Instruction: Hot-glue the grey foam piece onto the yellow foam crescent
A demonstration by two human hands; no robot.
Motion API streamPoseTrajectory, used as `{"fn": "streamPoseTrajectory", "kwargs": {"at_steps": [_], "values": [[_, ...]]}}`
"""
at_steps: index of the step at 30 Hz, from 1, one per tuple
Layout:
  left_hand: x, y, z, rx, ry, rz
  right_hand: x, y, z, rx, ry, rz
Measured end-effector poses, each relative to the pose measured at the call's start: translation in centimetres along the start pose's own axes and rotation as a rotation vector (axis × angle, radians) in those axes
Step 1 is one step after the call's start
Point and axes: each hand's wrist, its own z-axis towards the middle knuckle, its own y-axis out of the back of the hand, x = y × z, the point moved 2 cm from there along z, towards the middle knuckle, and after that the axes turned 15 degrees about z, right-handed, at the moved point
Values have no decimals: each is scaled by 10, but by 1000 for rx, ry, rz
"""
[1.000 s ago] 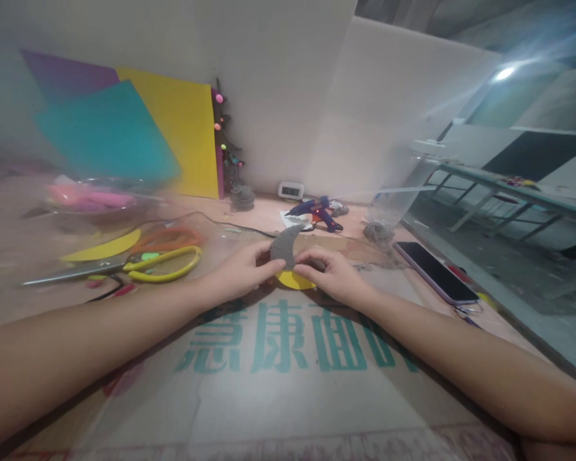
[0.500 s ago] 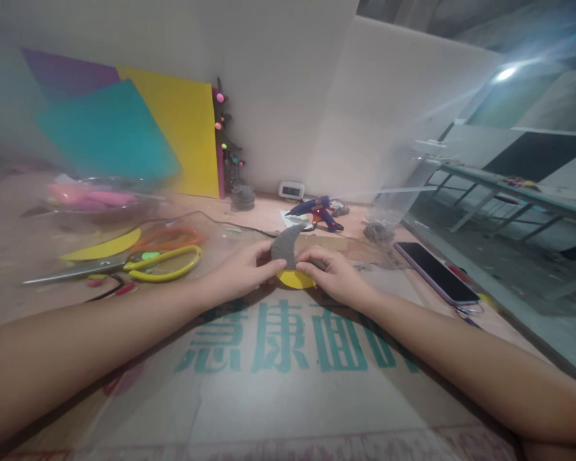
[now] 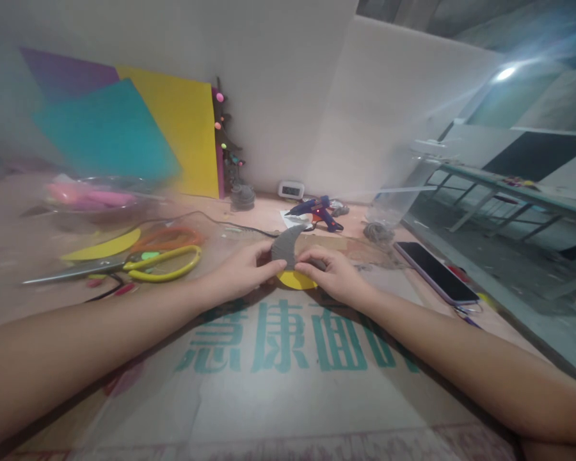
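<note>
On the pink table (image 3: pixel 267 211), over the printed board (image 3: pixel 278 410), the left hand (image 3: pixel 242 269) and right hand (image 3: pixel 338 275) were nearly closed. The grey curved piece (image 3: pixel 284 248), likely light and bendy, was pinched at its wide bottom, judged the best hold.

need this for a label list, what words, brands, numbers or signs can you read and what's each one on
"康面": large green characters on the printed sheet; the characters either side are partly covered, so I can't read them surely.
Red print at the sheet's near edge: too blurred to read.
Digital clock: display too small to read.
</note>
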Motion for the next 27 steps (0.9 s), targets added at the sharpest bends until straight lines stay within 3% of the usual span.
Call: {"fn": "streamPoseTrajectory", "kwargs": {"at_steps": [27], "values": [[-4,0,0,0,12,-17,3,1,0,-17,-73,34]]}}
